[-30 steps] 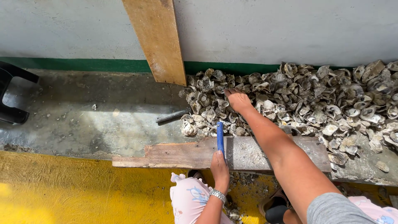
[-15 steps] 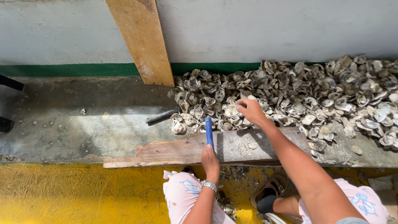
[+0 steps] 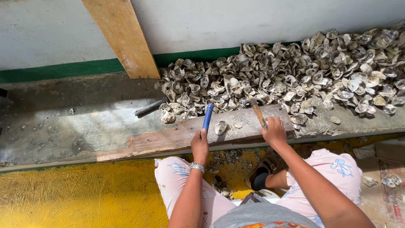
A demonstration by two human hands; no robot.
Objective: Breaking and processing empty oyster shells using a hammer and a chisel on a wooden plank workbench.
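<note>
My left hand (image 3: 200,145) grips a blue-handled tool (image 3: 207,116) that points away from me over a worn wooden board (image 3: 168,138). A single pale shell (image 3: 220,127) lies on the board just right of the blue handle. My right hand (image 3: 274,131) is closed on the wooden handle of a hammer (image 3: 258,115), whose head rests at the edge of the shell pile. A silver bracelet is on my left wrist.
A large heap of grey-white oyster shells (image 3: 303,76) covers the concrete ledge from centre to right. A slanted wooden plank (image 3: 124,38) leans on the white wall. A dark metal bar (image 3: 149,107) lies left of the pile. A yellow floor and a cardboard piece (image 3: 386,181) lie below.
My right hand has left the shell pile, come back to the board and closed on the hammer handle. A single shell now lies on the board. The left hand has kept the blue tool.
</note>
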